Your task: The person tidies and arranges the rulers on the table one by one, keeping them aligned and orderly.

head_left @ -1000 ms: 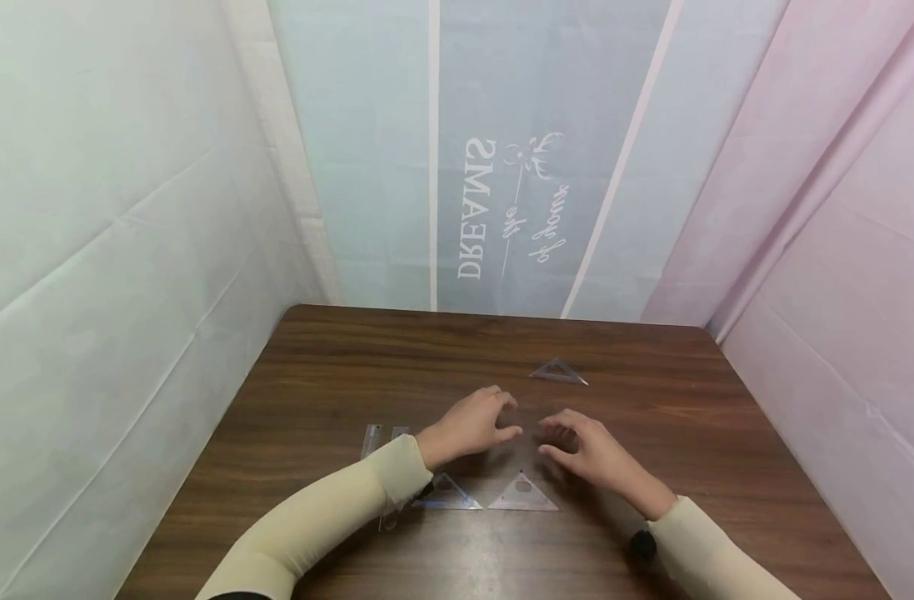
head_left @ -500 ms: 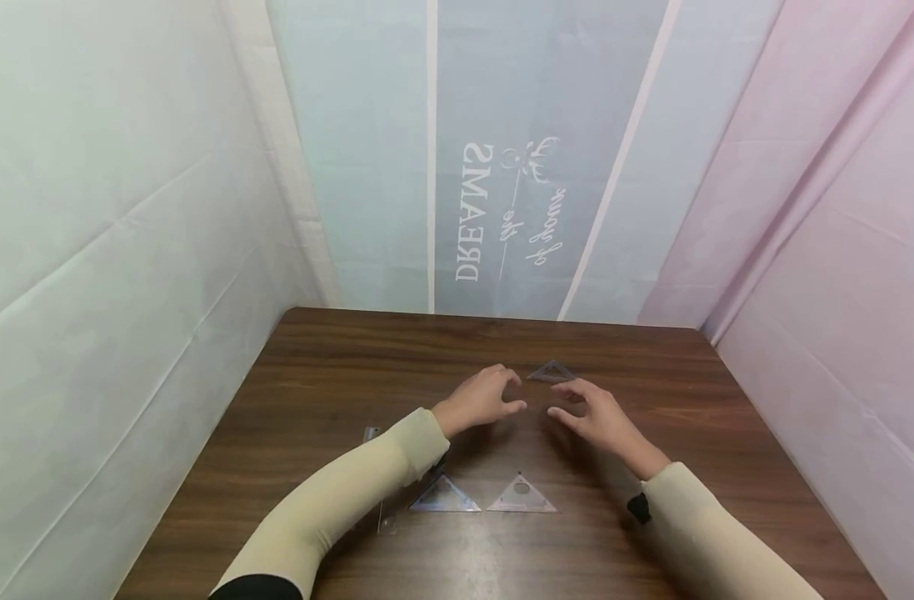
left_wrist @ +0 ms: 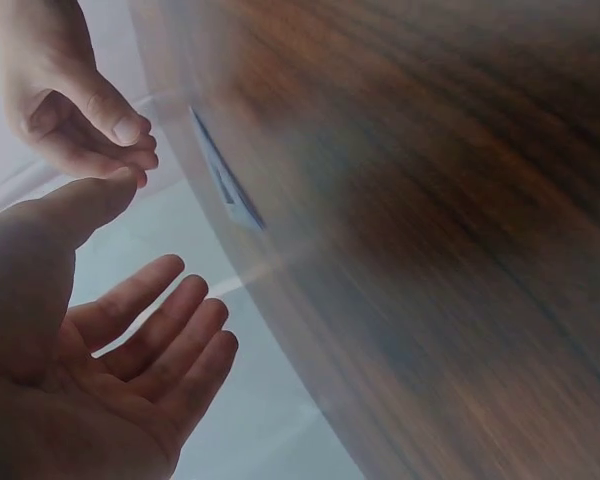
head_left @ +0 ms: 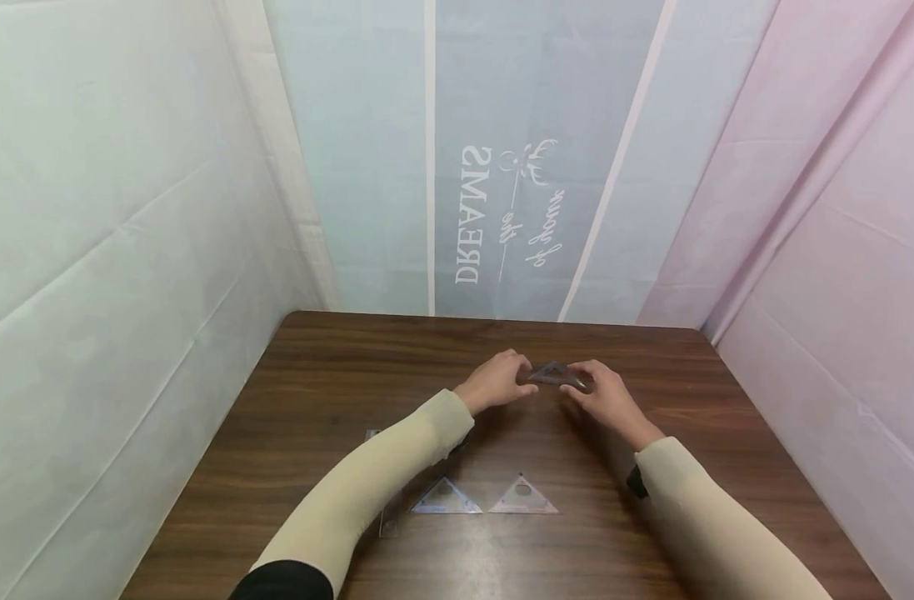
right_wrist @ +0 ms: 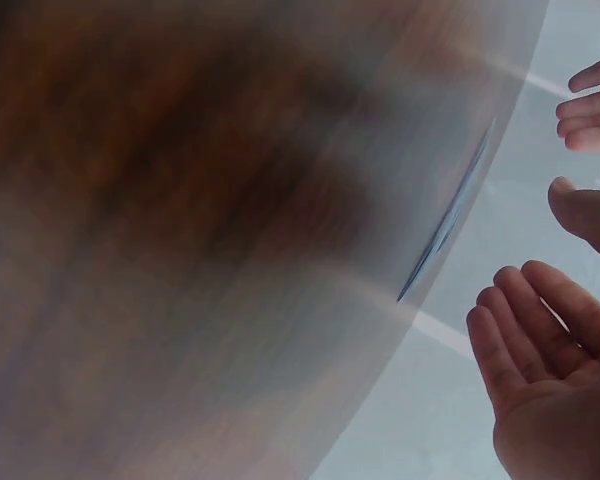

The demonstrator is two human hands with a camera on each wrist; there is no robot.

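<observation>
A clear triangular set square (head_left: 550, 381) with a triangular cut-out lies flat toward the far side of the table. My left hand (head_left: 496, 381) hovers at its left end, thumb and fingers apart. On the other side, my right hand (head_left: 608, 398) reaches over its right corner, fingers loosely bent. In the left wrist view the set square (left_wrist: 242, 212) rests on the wood, apart from the spread fingers (left_wrist: 165, 345). Seen from the right wrist, it is a thin edge-on sliver (right_wrist: 445, 225), also clear of that hand.
Nearer me lie two more clear set squares, one blue-edged (head_left: 446, 506) and one pinkish (head_left: 522, 502). Left of them, clear ruler-like strips (head_left: 388, 523) are partly covered by my left sleeve (head_left: 382, 458). Cloth curtains (head_left: 382, 167) enclose the wooden table (head_left: 337, 350).
Both hands have moved away from me across the table, from above the nearer set squares to either side of the far one. The set squares have stayed in place.
</observation>
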